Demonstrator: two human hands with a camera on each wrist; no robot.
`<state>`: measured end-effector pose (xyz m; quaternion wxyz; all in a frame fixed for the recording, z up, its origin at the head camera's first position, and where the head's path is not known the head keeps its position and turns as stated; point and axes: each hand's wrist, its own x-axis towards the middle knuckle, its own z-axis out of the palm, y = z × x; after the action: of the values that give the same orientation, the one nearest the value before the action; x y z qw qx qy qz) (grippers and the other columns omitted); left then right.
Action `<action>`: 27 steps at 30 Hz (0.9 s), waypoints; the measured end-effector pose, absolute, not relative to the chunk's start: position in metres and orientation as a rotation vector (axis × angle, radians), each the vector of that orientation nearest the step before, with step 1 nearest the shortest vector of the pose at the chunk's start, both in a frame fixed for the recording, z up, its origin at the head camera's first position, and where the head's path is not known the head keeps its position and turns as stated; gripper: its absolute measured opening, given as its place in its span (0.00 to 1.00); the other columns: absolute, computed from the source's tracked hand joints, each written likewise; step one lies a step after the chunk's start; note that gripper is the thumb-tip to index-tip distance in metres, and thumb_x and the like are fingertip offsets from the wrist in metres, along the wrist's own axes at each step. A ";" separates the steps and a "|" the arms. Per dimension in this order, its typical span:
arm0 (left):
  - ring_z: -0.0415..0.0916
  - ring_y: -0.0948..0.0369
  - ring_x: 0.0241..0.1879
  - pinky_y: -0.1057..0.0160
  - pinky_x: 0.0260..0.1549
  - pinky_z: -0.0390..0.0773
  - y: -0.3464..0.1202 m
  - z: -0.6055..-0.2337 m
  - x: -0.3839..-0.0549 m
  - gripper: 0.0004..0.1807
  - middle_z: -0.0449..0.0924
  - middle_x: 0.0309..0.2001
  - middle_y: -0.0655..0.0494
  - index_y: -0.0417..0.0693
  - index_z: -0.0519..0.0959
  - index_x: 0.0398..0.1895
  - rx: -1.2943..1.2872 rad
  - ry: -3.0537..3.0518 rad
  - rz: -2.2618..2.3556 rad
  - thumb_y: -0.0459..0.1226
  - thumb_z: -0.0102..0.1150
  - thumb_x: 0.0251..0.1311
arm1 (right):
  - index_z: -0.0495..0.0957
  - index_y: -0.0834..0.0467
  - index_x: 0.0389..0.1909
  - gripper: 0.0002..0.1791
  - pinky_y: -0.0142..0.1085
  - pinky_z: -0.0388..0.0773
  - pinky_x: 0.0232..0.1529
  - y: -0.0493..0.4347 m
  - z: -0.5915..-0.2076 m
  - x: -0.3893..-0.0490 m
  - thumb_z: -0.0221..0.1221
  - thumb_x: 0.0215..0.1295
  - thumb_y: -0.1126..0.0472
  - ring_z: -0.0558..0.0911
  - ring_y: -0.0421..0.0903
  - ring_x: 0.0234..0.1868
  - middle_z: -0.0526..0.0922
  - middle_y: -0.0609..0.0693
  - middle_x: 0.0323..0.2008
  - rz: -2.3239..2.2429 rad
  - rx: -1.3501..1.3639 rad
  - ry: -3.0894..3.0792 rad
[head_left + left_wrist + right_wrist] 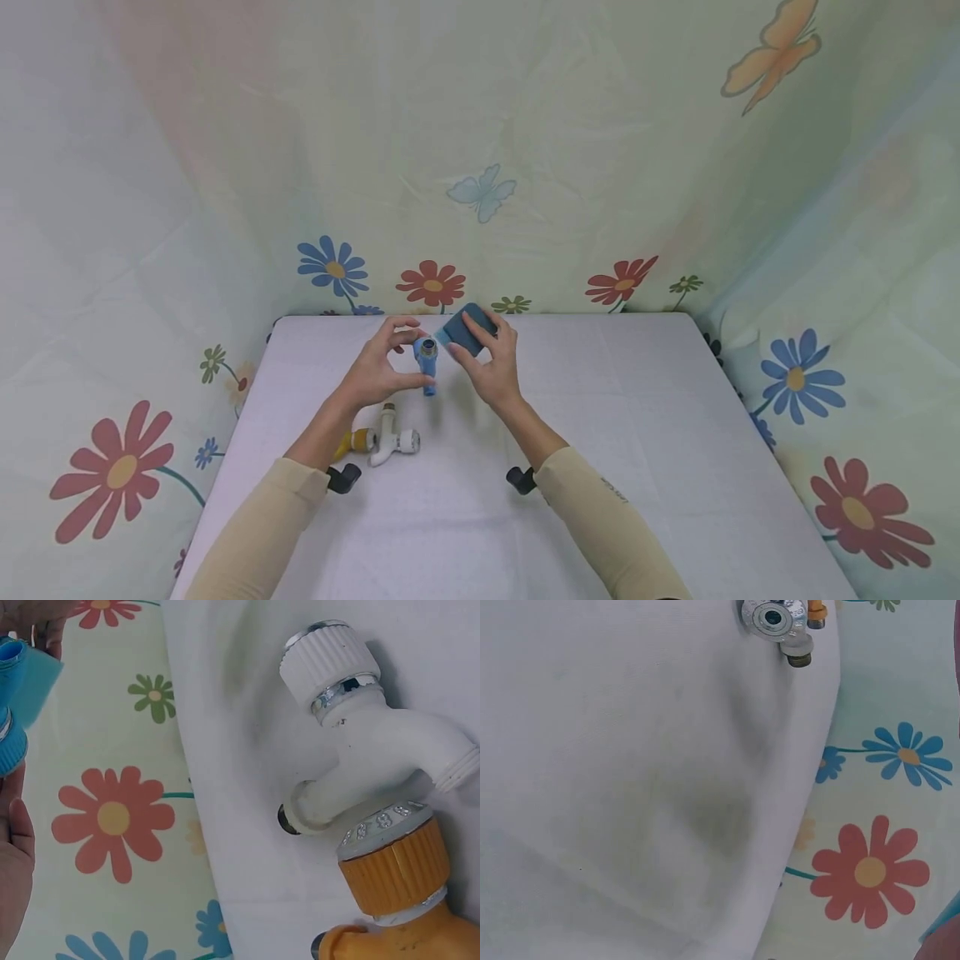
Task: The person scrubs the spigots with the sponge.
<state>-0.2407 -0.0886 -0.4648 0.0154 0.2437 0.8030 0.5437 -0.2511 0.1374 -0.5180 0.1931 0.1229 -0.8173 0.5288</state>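
Observation:
My left hand point(378, 367) holds a blue plastic tap point(427, 367) up over the far part of the table, thumb below it and fingers at its top. In the left wrist view the blue tap point(10, 739) shows at the left edge, partly cut off. My right hand point(491, 367) grips a flat dark teal block point(469, 329) with a lighter blue, thin-looking edge point(442, 337) turned toward the tap. That light edge point(39, 686) overlaps the tap's far side in the left wrist view. Little of the right hand point(941, 946) shows in its own wrist view.
A white tap point(387, 439) lies on the table below the left hand. Beside it is an orange-yellow tap point(352, 442), partly hidden by the left forearm. The white-covered table point(600, 400) ends at a flower-printed curtain point(570, 208).

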 end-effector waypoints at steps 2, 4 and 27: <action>0.73 0.44 0.66 0.38 0.63 0.68 -0.089 -0.466 -0.242 0.48 0.81 0.65 0.41 0.47 0.63 0.71 0.739 2.514 1.697 0.29 0.81 0.49 | 0.76 0.45 0.71 0.31 0.63 0.69 0.70 0.139 -0.517 -0.251 0.69 0.67 0.53 0.59 0.59 0.75 0.63 0.54 0.77 1.543 0.332 -2.275; 0.72 0.43 0.66 0.39 0.63 0.68 -0.088 -0.467 -0.243 0.48 0.81 0.65 0.41 0.47 0.62 0.72 0.721 2.526 1.707 0.29 0.81 0.49 | 0.76 0.47 0.71 0.30 0.63 0.68 0.71 0.140 -0.518 -0.251 0.67 0.69 0.54 0.60 0.58 0.75 0.64 0.54 0.76 1.620 0.330 -2.248; 0.70 0.45 0.72 0.38 0.67 0.68 -0.084 -0.492 -0.257 0.51 0.77 0.68 0.39 0.49 0.61 0.72 0.797 2.610 1.807 0.26 0.82 0.45 | 0.76 0.49 0.71 0.29 0.63 0.67 0.72 0.125 -0.506 -0.242 0.66 0.69 0.57 0.61 0.57 0.75 0.66 0.53 0.76 1.733 0.490 -2.304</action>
<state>-0.2569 -0.0836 -0.4915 -0.0657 0.2429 0.7958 0.5508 -0.2418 0.1251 -0.5063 0.1083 0.1664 -0.7832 0.5892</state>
